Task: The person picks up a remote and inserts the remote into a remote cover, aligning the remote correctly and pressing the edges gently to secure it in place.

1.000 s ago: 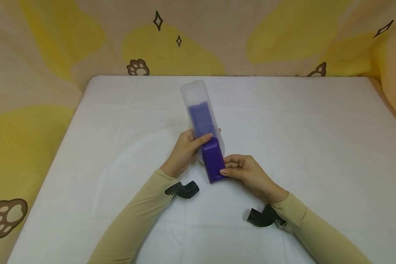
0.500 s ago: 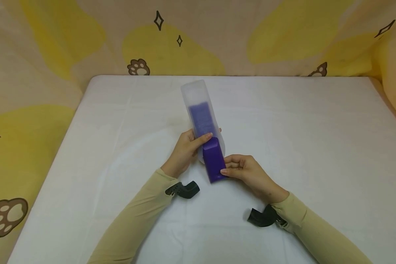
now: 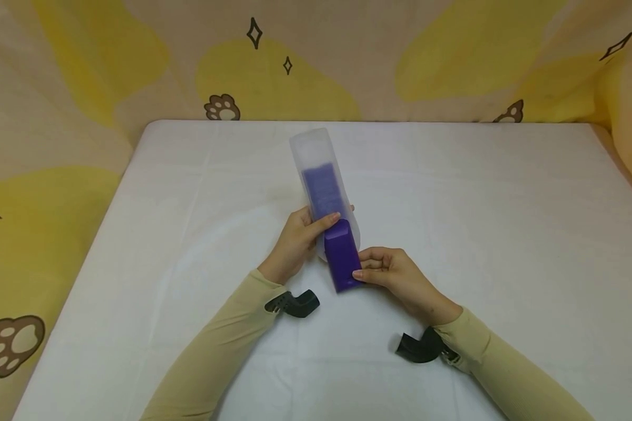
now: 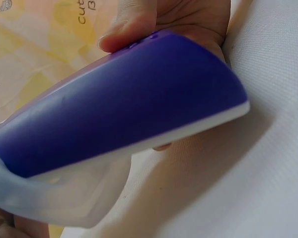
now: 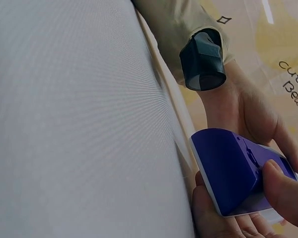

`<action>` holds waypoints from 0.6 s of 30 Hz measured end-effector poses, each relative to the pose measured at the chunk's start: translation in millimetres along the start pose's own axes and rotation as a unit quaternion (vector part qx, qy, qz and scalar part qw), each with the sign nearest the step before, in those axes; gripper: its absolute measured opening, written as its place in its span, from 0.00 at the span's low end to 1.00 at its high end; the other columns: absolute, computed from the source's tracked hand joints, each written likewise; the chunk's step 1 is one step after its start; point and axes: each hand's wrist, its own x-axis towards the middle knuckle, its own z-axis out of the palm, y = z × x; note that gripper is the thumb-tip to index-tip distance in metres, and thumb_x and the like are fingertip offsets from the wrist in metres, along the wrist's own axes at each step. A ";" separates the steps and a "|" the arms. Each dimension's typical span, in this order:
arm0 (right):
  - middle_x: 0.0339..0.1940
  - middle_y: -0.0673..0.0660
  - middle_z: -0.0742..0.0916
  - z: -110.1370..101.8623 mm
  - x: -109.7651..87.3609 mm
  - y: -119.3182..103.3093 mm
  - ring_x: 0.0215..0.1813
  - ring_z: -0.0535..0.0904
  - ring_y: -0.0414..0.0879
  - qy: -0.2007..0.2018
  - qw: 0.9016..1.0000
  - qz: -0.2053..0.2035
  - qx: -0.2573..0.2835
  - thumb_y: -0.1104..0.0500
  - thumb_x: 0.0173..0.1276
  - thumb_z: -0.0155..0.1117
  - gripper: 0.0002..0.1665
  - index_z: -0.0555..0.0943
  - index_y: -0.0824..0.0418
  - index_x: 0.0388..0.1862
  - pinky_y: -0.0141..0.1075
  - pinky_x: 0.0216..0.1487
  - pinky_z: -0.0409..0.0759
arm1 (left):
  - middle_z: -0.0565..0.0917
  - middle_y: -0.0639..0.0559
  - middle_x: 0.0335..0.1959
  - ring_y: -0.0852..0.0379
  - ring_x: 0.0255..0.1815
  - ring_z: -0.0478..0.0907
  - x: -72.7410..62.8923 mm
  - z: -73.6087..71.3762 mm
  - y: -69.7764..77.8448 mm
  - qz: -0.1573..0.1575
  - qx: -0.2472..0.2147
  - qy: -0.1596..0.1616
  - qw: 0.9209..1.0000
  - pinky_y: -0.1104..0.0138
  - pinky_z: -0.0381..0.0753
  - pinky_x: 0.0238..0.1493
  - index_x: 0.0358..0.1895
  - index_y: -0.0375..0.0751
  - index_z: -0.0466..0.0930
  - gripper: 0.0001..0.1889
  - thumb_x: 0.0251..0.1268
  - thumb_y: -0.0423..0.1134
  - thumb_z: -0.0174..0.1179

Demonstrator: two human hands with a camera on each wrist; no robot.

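In the head view, a long tool with a purple handle [image 3: 342, 257] slants across the middle, held just over the white table. Its far part sits in a frosted translucent cover [image 3: 312, 147], through which a blue-purple panel shows. My left hand [image 3: 294, 244] grips the cover near its handle end, thumb on top and the other fingers underneath. My right hand [image 3: 400, 279] pinches the near end of the handle, thumb on its top face. The left wrist view shows a white underside along the handle [image 4: 129, 109] and the cover's rounded end [image 4: 94, 198] beneath it.
A white cloth [image 3: 505, 234] covers the table. Behind it hangs a beige and yellow patterned curtain [image 3: 305, 88] with paw prints. Black wrist mounts [image 3: 299, 304] stick out from both beige sleeves [image 3: 216, 356].
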 end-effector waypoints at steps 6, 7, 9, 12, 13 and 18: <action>0.39 0.58 0.87 0.6 -0.1 -0.5 0.40 0.83 0.41 0.001 1.000 -0.001 -0.002 0.68 0.63 0.62 0.18 0.74 0.77 0.49 0.32 0.45 0.80 | 0.75 0.35 0.59 0.50 0.60 0.73 -0.4 0.4 0.6 0.001 0.001 0.000 1.000 0.62 0.70 0.61 0.62 0.26 0.66 0.22 0.67 0.32 0.53; 0.39 0.58 0.87 0.6 -0.1 -0.5 0.40 0.83 0.41 0.002 1.000 -0.001 -0.003 0.68 0.63 0.63 0.18 0.74 0.77 0.49 0.31 0.45 0.80 | 0.75 0.35 0.59 0.50 0.60 0.73 -0.3 0.4 0.5 0.001 0.001 0.001 1.000 0.62 0.70 0.61 0.62 0.26 0.66 0.22 0.67 0.32 0.53; 0.39 0.58 0.87 0.5 -0.2 -0.6 0.40 0.83 0.41 0.001 1.000 -0.002 -0.005 0.68 0.63 0.63 0.18 0.74 0.77 0.49 0.31 0.45 0.80 | 0.75 0.36 0.59 0.50 0.60 0.73 -0.1 0.3 0.2 0.001 0.002 0.001 1.000 0.62 0.70 0.61 0.62 0.27 0.67 0.22 0.67 0.32 0.53; 0.39 0.58 0.87 0.4 -0.2 -0.6 0.40 0.82 0.41 0.000 1.000 -0.003 -0.006 0.67 0.63 0.63 0.18 0.74 0.77 0.49 0.31 0.45 0.80 | 0.75 0.36 0.59 0.50 0.60 0.73 0.6 0.0 -0.3 0.003 0.003 0.000 1.000 0.62 0.70 0.62 0.62 0.27 0.67 0.22 0.67 0.32 0.53; 0.39 0.58 0.87 0.3 -0.2 -0.5 0.40 0.82 0.41 -0.001 1.000 -0.003 -0.005 0.67 0.63 0.63 0.18 0.74 0.77 0.49 0.31 0.45 0.80 | 0.75 0.36 0.59 0.51 0.60 0.73 0.8 -0.1 -0.4 0.003 0.002 0.000 1.000 0.62 0.70 0.62 0.62 0.27 0.67 0.22 0.68 0.32 0.53; 0.37 0.57 0.87 -0.1 0.2 0.3 0.39 0.83 0.41 -0.004 1.000 -0.008 -0.003 0.68 0.63 0.63 0.17 0.74 0.77 0.49 0.31 0.44 0.80 | 0.75 0.36 0.59 0.51 0.61 0.72 0.6 0.2 0.0 0.001 0.003 0.002 1.000 0.62 0.69 0.62 0.62 0.27 0.67 0.21 0.68 0.32 0.53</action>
